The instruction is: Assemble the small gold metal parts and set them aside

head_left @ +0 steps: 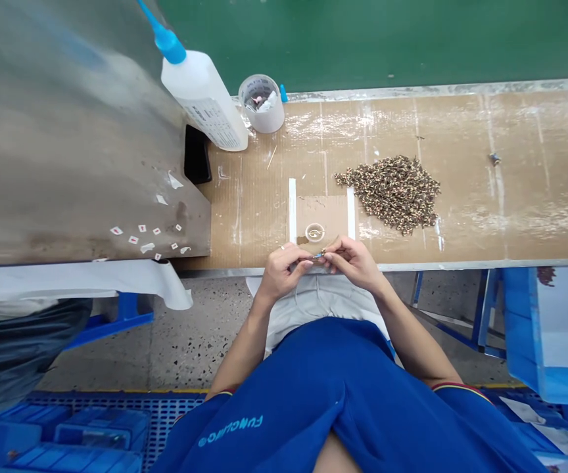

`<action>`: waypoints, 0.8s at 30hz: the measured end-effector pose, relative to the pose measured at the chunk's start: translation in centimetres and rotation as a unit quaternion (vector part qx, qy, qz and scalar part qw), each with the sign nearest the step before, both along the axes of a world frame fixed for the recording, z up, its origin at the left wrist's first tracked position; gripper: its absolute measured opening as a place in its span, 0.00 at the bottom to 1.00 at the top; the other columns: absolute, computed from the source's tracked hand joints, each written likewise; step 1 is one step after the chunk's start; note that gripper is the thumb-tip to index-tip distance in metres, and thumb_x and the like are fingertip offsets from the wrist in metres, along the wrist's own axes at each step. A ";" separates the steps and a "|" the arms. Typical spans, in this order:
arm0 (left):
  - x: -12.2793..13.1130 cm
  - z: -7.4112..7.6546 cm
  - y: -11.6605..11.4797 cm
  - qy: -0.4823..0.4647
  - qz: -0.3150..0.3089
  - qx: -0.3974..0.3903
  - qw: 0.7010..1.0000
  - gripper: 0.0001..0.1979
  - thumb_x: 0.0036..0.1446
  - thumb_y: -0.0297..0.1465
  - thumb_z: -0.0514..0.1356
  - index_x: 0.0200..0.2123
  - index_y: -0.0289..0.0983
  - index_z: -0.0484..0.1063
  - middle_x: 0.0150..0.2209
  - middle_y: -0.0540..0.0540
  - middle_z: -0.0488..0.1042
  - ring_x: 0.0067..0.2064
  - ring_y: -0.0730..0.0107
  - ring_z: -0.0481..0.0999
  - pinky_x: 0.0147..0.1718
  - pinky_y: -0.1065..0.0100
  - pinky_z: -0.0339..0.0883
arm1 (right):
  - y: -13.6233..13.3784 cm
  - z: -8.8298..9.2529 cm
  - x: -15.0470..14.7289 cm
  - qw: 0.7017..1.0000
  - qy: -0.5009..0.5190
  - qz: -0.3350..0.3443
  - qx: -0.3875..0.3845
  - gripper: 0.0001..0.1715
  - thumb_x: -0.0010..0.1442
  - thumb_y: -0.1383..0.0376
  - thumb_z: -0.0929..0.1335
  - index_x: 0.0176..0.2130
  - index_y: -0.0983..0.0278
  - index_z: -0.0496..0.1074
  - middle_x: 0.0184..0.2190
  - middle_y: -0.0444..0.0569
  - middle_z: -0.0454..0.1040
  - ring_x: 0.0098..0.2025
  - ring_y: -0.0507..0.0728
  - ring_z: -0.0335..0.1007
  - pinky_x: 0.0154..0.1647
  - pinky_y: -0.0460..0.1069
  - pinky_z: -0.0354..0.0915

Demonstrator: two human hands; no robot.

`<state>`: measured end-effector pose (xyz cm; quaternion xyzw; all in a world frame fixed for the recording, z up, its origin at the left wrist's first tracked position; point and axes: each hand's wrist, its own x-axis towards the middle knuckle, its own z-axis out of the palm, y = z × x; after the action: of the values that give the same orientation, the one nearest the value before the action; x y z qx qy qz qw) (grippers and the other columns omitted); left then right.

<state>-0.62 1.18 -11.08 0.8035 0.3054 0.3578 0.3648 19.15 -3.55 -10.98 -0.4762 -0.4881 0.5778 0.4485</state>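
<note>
Both hands meet at the table's front edge, fingertips pinched close together. Between them is a tiny part with a blue section (319, 255); its kind is too small to make out. My left hand (283, 270) is closed on the left end of it. My right hand (354, 261) pinches at its right end, where a small dark and brass-coloured bit shows. Just beyond the fingers, a small round clear dish (315, 232) with a pale curl inside sits on a cardboard pad (321, 209). A heap of small brass-and-dark parts (397, 194) lies to the right.
A white bottle with a blue nozzle (205, 98) stands beside a tub of scraps (267, 115) at back left. Near the bottle is a black object (196, 154). A metal surface (87, 157) borders the left. A blue bin (523, 328) is at lower right.
</note>
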 end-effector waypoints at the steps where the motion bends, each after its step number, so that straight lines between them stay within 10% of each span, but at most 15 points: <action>1: 0.0 0.0 0.0 0.003 0.006 -0.004 1.000 0.19 0.70 0.41 0.55 0.34 0.35 0.76 0.26 0.47 0.77 0.27 0.71 0.70 0.29 0.68 0.64 | -0.3 0.0 0.0 0.999 -0.013 -0.019 0.033 0.18 0.66 0.49 0.68 0.36 0.61 0.68 0.32 0.48 0.78 0.28 0.52 0.75 0.24 0.46 0.70; 10: 0.3 -0.1 -0.2 0.042 0.035 0.015 0.998 0.18 0.71 0.36 0.54 0.30 0.36 0.75 0.24 0.49 0.74 0.28 0.71 0.69 0.30 0.68 0.64 | -1.8 3.6 1.2 0.896 -0.242 -0.103 0.357 0.07 0.66 0.71 0.68 0.39 0.58 0.69 0.38 0.48 0.80 0.36 0.54 0.76 0.35 0.51 0.71; 17: 0.1 0.4 0.0 0.038 0.037 -0.001 0.999 0.16 0.69 0.34 0.56 0.29 0.36 0.75 0.24 0.49 0.75 0.27 0.71 0.70 0.30 0.69 0.65 | -2.1 4.2 3.0 0.910 -0.308 -0.128 0.248 0.08 0.67 0.64 0.66 0.34 0.56 0.69 0.37 0.50 0.81 0.38 0.59 0.77 0.41 0.57 0.71; 24: -0.4 0.6 0.5 -0.003 0.064 -0.027 0.998 0.12 0.66 0.31 0.58 0.30 0.37 0.76 0.24 0.50 0.75 0.26 0.72 0.72 0.28 0.71 0.66 | 1.1 2.7 13.6 0.866 -0.288 -0.401 0.077 0.09 0.61 0.58 0.69 0.35 0.60 0.70 0.31 0.49 0.79 0.34 0.57 0.76 0.38 0.53 0.71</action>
<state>-1.05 1.69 -10.46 0.7707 0.3649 0.3749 0.3639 32.74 -2.43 -8.30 -0.7399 -0.4055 0.1460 0.5165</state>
